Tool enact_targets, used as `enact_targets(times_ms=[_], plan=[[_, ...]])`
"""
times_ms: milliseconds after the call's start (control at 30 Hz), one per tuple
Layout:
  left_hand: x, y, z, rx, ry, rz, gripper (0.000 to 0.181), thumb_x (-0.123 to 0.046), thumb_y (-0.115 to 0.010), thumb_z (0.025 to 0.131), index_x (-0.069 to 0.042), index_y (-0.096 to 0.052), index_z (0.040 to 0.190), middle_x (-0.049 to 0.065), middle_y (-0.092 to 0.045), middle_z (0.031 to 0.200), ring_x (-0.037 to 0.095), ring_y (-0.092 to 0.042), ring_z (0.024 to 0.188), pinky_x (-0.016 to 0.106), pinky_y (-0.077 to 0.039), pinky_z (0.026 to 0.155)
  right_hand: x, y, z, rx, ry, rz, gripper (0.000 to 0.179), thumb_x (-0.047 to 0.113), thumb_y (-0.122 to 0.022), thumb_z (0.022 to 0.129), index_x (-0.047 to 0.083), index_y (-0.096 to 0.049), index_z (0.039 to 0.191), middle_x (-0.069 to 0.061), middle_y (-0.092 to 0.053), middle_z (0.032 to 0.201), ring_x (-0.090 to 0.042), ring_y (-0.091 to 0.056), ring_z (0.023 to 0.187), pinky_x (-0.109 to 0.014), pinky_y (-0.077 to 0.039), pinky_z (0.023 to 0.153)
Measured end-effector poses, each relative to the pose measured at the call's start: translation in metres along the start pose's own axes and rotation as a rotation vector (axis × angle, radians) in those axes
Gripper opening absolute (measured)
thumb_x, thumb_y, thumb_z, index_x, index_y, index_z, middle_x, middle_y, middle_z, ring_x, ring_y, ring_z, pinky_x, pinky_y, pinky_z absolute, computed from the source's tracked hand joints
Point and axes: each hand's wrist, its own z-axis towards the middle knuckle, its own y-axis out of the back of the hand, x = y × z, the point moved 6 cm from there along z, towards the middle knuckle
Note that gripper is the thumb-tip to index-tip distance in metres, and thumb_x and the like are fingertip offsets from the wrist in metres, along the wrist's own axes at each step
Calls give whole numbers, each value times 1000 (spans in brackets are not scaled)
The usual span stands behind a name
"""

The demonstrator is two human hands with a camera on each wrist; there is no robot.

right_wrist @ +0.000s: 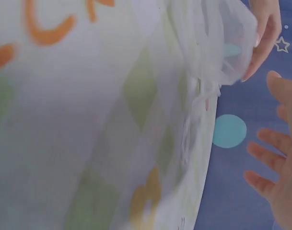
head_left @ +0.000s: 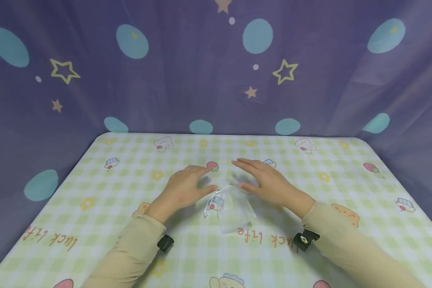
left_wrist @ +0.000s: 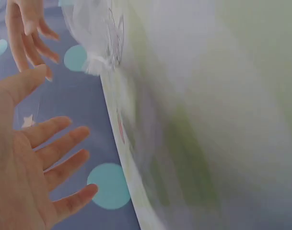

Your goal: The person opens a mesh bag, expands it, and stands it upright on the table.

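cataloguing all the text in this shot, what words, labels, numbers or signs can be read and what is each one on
"luck life": orange, upside down, left side of the green-and-white checked cloth
"luck life": same cloth, by the sheer white ribboned pouch, partly covered by a small black wrist device
Large orange letters, right wrist view: cut off, blurred, unreadable
Mark on that device: too small to read

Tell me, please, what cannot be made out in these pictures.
Bag: cut off by the top edge, both wrist views.
Left hand: cut off by the left edge, left wrist view.
Right hand: cut off by the right edge, right wrist view.
Lettering: partly hidden by the black device, head view.
Cloth: blurred, left wrist view.
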Motion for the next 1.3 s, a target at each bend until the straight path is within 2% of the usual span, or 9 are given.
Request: enact_targets(times_ms=[200,333,433,500,733,867,967,1133,1300], plan=[[-9,-14,12,48,47,14,47,-51,-67,90,-19,-70,124,-3,-70,117,22,-62,113,48,-51,86,4,-18,13,81,-9,64,46,31,-65,97,15,-57,139,-7,-57,139,-25,-52,128,-45,-43,104],[-14,-20,20,92,76,15,44,-50,-71,88,-20,-72,119,-6,-71,105,16,-64,99,44,-52,78,3,-26,19,124,-81,74,38,30,-68,96,13,-65,129,-2,-67,118,-17,-64,101,-36,-52,85],[-17,-24,26,131,96,13,45,-52,-72,86,-19,-73,117,-6,-71,100,14,-65,92,44,-52,76,3,-33,23,163,-122,72,35,29,-70,94,11,-69,124,3,-70,101,-9,-61,78,-29,-50,70],[-18,-27,28,153,111,3,44,-52,-74,84,-19,-74,113,-7,-71,98,13,-65,89,44,-51,77,3,-37,25,187,-139,68,34,27,-71,93,9,-70,122,4,-70,92,-5,-57,70,-27,-49,65],[-18,-34,28,163,131,-29,24,-41,-80,82,-22,-74,96,-13,-67,87,9,-60,82,43,-47,80,1,-48,22,243,-220,64,35,22,-73,92,9,-68,124,4,-70,89,-4,-57,69,-26,-49,66],[-21,-32,26,137,117,-93,18,-36,-80,83,-25,-70,94,-15,-67,87,9,-61,83,44,-47,82,1,-44,19,191,-210,91,28,18,-74,90,10,-70,117,5,-68,85,-4,-56,68,-26,-49,64],[-25,-26,21,93,101,-169,15,-33,-78,86,-25,-69,95,-13,-68,88,9,-63,82,41,-49,78,3,-35,15,122,-198,156,20,14,-73,91,11,-69,110,6,-66,83,-6,-56,66,-26,-48,61],[-36,-14,12,-54,85,-323,15,-34,-73,91,-24,-68,102,-10,-70,94,11,-65,86,38,-50,74,4,-16,7,-58,-228,297,13,13,-71,92,13,-69,105,5,-67,86,-9,-57,70,-28,-48,60],[-43,-3,5,-228,100,-519,25,-32,-74,90,-23,-66,112,-11,-71,102,11,-65,90,40,-49,76,5,-2,0,-244,-283,454,22,14,-73,91,8,-67,112,0,-70,89,-15,-61,73,-32,-51,66]])
